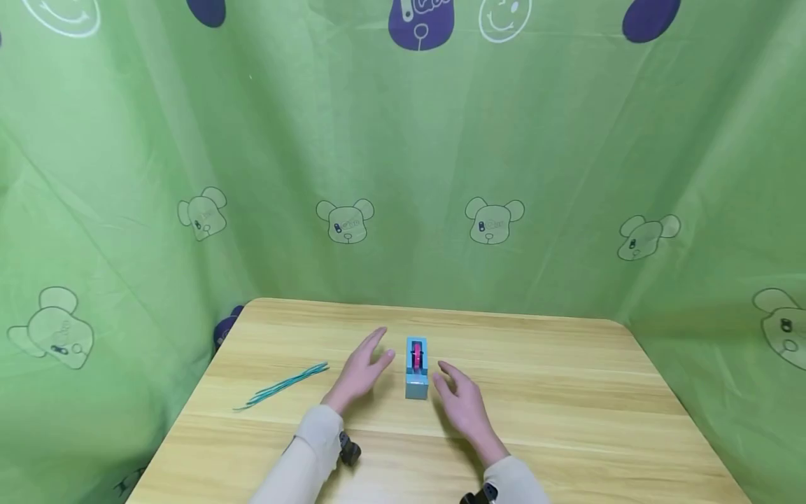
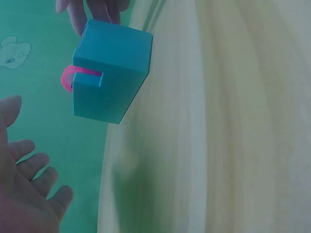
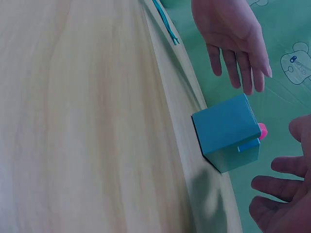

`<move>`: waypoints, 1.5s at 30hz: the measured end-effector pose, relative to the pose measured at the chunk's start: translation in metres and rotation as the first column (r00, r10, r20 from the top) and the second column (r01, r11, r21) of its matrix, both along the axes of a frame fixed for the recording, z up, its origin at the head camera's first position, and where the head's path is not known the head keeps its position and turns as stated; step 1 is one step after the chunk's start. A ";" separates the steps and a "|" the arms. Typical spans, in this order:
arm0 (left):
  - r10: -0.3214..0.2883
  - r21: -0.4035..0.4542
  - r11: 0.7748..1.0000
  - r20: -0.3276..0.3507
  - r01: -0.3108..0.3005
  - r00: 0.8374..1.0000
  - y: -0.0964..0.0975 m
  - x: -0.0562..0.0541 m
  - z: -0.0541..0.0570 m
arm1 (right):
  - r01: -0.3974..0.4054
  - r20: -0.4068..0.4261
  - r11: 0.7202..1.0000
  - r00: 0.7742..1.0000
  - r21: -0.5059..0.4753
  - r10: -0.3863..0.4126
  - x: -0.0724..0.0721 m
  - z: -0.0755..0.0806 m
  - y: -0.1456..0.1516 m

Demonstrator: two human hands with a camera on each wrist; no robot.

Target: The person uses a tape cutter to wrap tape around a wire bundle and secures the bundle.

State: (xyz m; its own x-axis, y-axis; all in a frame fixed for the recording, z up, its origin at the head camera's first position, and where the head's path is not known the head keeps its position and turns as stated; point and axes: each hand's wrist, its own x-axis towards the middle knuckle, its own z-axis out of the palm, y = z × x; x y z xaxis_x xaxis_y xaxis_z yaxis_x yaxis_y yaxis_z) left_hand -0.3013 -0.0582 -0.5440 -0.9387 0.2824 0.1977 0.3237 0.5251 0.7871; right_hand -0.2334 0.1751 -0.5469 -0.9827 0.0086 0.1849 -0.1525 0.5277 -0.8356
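A blue tape dispenser (image 1: 416,386) with a pink roll (image 1: 417,355) in it stands on the wooden table, between the two hands. On its left side the left hand (image 1: 361,367) hovers with fingers extended, holding nothing. To its right is the right hand (image 1: 462,400), fingers loosely bent and also free of any object. Both wrist views show the dispenser (image 2: 114,58) (image 3: 228,128) apart from the nearer hand's fingers. A bundle of thin teal strands (image 1: 283,386) lies left of the left hand.
The light wooden table (image 1: 567,392) has a green curtain (image 1: 415,140) with bear prints around its back and sides. Dark devices (image 1: 349,449) are strapped at both wrists, over light sleeves.
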 end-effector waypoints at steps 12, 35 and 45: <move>-0.066 0.066 0.996 0.038 0.063 0.997 0.007 -0.010 -0.006 | 0.039 0.021 0.992 0.999 -0.123 -0.037 -0.005 -0.006 -0.013; -0.161 0.159 0.977 0.117 0.141 0.980 0.017 -0.025 -0.021 | 0.074 0.156 0.955 0.987 -0.287 -0.029 -0.013 -0.013 -0.021; -0.180 0.178 0.971 0.117 0.157 0.977 0.023 -0.028 -0.027 | 0.072 0.163 0.944 0.986 -0.322 -0.020 -0.015 -0.015 -0.023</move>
State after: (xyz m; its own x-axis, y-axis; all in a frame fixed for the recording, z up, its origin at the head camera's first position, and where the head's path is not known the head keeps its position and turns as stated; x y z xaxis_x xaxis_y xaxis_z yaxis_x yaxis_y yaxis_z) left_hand -0.3295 -0.0351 -0.5706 -0.9012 0.4124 0.1331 0.2839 0.3298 0.9003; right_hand -0.2487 0.1518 -0.5622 -0.9960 0.0885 0.0098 0.0104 0.2256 -0.9742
